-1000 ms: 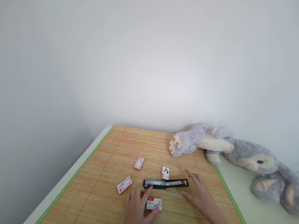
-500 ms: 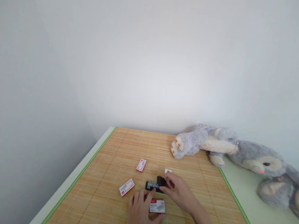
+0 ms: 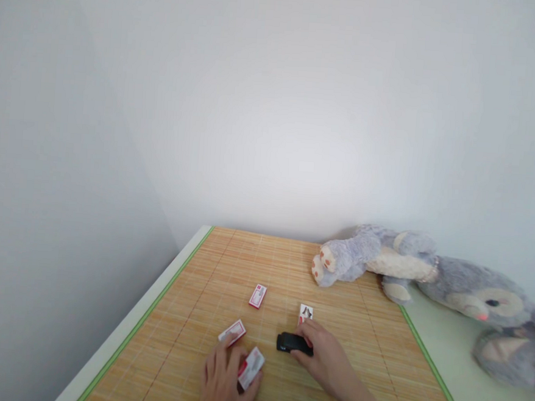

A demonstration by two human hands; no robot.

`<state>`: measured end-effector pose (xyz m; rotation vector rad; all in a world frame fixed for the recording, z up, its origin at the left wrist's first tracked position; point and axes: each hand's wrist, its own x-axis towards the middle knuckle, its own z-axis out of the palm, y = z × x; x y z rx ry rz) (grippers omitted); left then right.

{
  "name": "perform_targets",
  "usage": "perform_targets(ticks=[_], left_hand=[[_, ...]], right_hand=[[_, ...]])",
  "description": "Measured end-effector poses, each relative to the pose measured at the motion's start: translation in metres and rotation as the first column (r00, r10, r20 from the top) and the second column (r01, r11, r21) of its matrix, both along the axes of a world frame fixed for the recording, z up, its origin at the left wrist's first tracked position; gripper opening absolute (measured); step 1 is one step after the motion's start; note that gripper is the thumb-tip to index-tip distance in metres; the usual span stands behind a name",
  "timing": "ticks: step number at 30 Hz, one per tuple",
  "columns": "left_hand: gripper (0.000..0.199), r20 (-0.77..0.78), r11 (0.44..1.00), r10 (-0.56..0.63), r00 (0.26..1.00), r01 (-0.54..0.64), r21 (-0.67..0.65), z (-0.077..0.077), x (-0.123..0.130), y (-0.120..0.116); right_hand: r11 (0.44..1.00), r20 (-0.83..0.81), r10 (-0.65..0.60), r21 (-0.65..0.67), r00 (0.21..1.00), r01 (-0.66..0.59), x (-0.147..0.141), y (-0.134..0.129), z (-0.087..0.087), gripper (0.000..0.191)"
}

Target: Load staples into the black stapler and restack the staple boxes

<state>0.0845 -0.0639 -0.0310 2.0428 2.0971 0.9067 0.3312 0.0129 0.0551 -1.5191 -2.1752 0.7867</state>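
Observation:
My right hand (image 3: 318, 351) grips a black stapler (image 3: 287, 342), which lies closed on the mat, its rear end covered by my fingers. My left hand (image 3: 224, 374) has a red-and-white staple box (image 3: 252, 368) between its thumb and fingers, tilted at an angle. One fingertip of that hand reaches the edge of a second staple box (image 3: 233, 331) just beyond it. A small white box with a dark picture (image 3: 306, 313) lies right past my right hand's fingers, partly covered by them.
Another small red-and-white box (image 3: 258, 296) lies farther back on the bamboo mat (image 3: 245, 260). A grey plush toy (image 3: 396, 261) stretches along the back right, over the mat's edge and the pale green table (image 3: 441, 335). A white wall (image 3: 272, 133) rises behind.
The stapler, open before, is now closed and sits slightly to the right. My left hand has left the stapler and moved left, bringing the nearest staple box with it and turning it.

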Motion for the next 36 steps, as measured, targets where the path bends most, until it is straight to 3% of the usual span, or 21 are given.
perform_targets(ticks=[2,7,13,18,21,25,29,36], left_hand=[[0.024,0.021,0.999,0.041,0.999,-0.041,0.007,0.005,-0.021,0.009],[0.051,0.084,0.996,-0.069,0.994,0.073,-0.048,0.011,-0.045,0.042],[0.076,-0.025,0.986,-0.164,0.986,0.163,-0.047,0.021,-0.024,0.078],[0.068,-0.060,0.984,-0.169,0.984,0.166,-0.061,0.018,-0.007,0.089],[0.063,-0.060,0.985,-0.164,0.985,0.160,-0.063,0.016,-0.001,0.085],[0.065,-0.055,0.980,-0.179,0.982,0.174,-0.093,0.018,0.010,0.074],[0.067,-0.037,0.977,-0.194,0.980,0.189,-0.093,0.019,0.025,0.061],[0.073,-0.062,0.987,-0.143,0.988,0.138,-0.076,0.018,0.042,0.049]], right_hand=[[1.000,-0.020,-0.030,0.006,0.999,0.030,0.009,-0.007,-0.001,0.013],[0.992,-0.014,-0.106,0.072,0.994,0.107,0.031,-0.019,-0.012,0.013],[0.964,-0.035,-0.220,0.145,0.975,0.223,0.055,-0.017,-0.033,0.010],[0.935,-0.084,-0.334,0.096,0.939,0.341,0.064,-0.011,-0.046,0.015],[0.920,-0.166,-0.378,0.040,0.911,0.389,0.064,-0.002,-0.055,0.038],[0.972,-0.225,-0.198,0.081,0.954,0.221,0.058,0.019,-0.053,0.072],[0.998,-0.209,-0.046,0.042,0.977,0.056,0.038,0.037,-0.037,0.062],[0.998,-0.247,-0.014,0.058,0.969,0.029,-0.018,0.033,-0.028,0.051]])
